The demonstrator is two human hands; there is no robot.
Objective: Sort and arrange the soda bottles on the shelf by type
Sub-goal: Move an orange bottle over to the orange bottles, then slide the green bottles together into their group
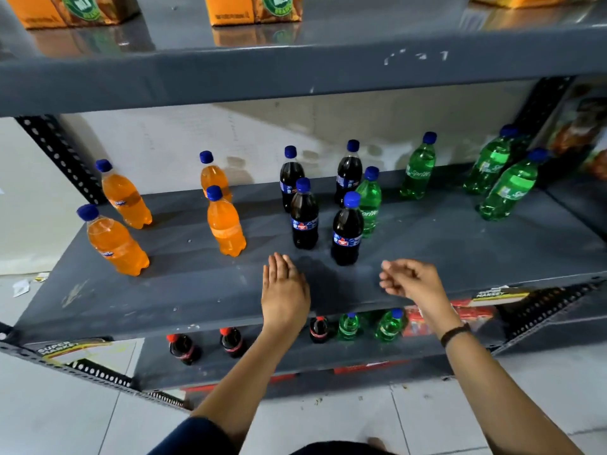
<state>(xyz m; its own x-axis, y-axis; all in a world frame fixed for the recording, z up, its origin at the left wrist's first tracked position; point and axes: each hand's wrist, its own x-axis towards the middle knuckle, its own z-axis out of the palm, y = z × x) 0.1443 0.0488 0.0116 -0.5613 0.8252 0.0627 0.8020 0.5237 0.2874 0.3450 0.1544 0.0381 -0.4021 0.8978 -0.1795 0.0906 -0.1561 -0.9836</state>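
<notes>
On the grey middle shelf (184, 290) stand several orange soda bottles (225, 224) at the left, several dark cola bottles (346, 229) in the middle and several green Sprite bottles (507, 188) at the right. One green bottle (369, 200) stands among the colas, right behind the front cola. All have blue caps. My left hand (284, 290) hovers flat and open over the shelf's front, just below the colas. My right hand (410, 280) hangs beside it with loosely curled fingers and holds nothing.
The shelf above (295, 67) carries orange cartons (253, 8). The lower shelf holds red-capped cola bottles (231, 341) and small green bottles (389, 325). Perforated metal uprights (62, 159) stand at both sides. White floor tiles (328, 418) lie below.
</notes>
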